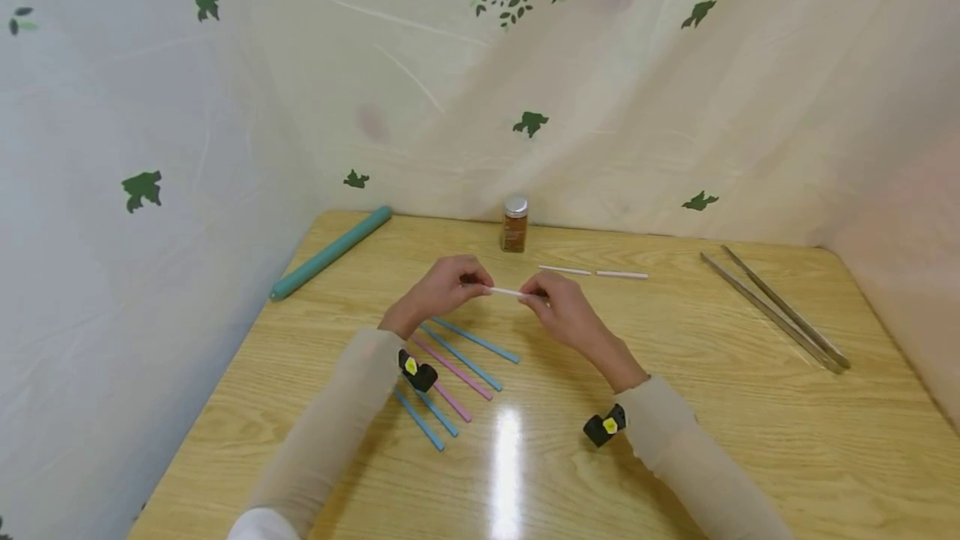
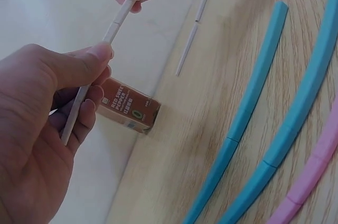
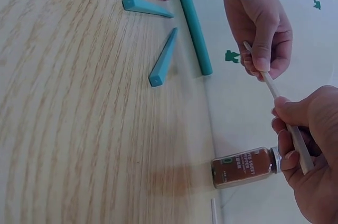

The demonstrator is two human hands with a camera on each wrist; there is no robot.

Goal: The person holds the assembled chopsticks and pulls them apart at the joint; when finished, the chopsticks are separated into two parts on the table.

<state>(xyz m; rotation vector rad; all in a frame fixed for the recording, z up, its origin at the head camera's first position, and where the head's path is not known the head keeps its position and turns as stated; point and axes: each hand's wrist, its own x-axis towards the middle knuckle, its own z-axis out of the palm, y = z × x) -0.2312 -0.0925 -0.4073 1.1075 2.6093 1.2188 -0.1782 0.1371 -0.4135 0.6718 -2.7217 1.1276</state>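
Above the table's middle, both hands hold one thin white stick (image 1: 507, 292) with fine seam lines across it. The left hand (image 1: 448, 286) pinches one end between thumb and fingers; in the left wrist view that end runs across the curled fingers (image 2: 87, 97). The right hand (image 1: 562, 307) grips the other end the same way, the stick's tip lying over its palm in the right wrist view. A short stretch of stick shows between the hands. Below the left hand lie several blue sticks (image 1: 480, 342) and pink sticks (image 1: 457, 369), partly hidden by the left forearm.
Behind the hands stands a jar of red sweet pepper (image 1: 514, 227) with a metal lid. Two white sticks (image 1: 621, 275) lie end to end right of it. Long metal tweezers (image 1: 780, 311) rest at the right, a green rod (image 1: 330, 255) at the back left. Patterned cloth surrounds the table.
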